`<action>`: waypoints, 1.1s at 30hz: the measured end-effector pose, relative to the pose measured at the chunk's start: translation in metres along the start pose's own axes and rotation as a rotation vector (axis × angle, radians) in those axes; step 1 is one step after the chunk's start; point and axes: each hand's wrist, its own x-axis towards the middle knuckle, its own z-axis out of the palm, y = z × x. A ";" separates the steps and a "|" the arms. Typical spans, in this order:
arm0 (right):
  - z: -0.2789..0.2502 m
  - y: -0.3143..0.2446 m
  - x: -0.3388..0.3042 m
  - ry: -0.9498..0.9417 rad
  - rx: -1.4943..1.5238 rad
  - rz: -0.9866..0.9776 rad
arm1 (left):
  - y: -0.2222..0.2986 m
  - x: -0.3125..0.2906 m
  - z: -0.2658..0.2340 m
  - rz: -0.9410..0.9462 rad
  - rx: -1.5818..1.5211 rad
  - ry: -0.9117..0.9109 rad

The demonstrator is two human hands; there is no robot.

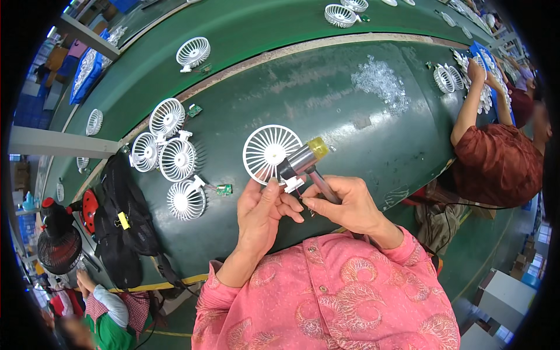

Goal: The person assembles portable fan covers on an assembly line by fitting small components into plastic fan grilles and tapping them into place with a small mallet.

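My left hand [261, 211] is closed on the lower rim of a round white fan guard [255, 153] with thin radial ribs, holding it up in front of me. A mallet [300, 160] with a yellow tip lies across the guard's right side, its handle in my closed right hand [344, 201]. The thumb and forefinger of that hand pinch close to a small white bracket [293, 184] at the guard's lower edge, where thin wires show. Whether the mallet head touches the guard I cannot tell.
Several white fan guards [178, 159] with small green circuit boards [224, 189] sit at the left of the green bench [303, 87]. Small clear parts [379, 81] lie heaped at the back. A black bag [121, 216] hangs at left. A co-worker [496, 157] sits at right.
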 end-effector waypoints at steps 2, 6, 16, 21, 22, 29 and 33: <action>0.000 0.001 -0.001 0.025 0.018 -0.056 | 0.001 -0.001 -0.002 -0.016 -0.006 0.006; -0.003 0.000 -0.003 -0.017 -0.177 -0.170 | 0.003 0.000 0.000 -0.064 -0.115 -0.001; 0.007 0.010 -0.008 0.041 -0.370 -0.429 | -0.002 -0.001 0.000 -0.068 -0.110 0.015; 0.008 0.012 -0.010 0.013 -0.598 -0.472 | -0.002 -0.001 0.017 -0.006 0.045 0.155; 0.008 0.012 -0.010 0.015 -0.647 -0.470 | -0.003 0.000 0.014 -0.006 0.046 0.153; 0.004 0.008 -0.006 0.198 -0.737 -0.743 | -0.010 -0.005 0.008 0.211 0.441 0.114; 0.006 0.007 0.000 0.205 -0.749 -0.828 | -0.011 -0.011 0.010 0.269 0.338 0.053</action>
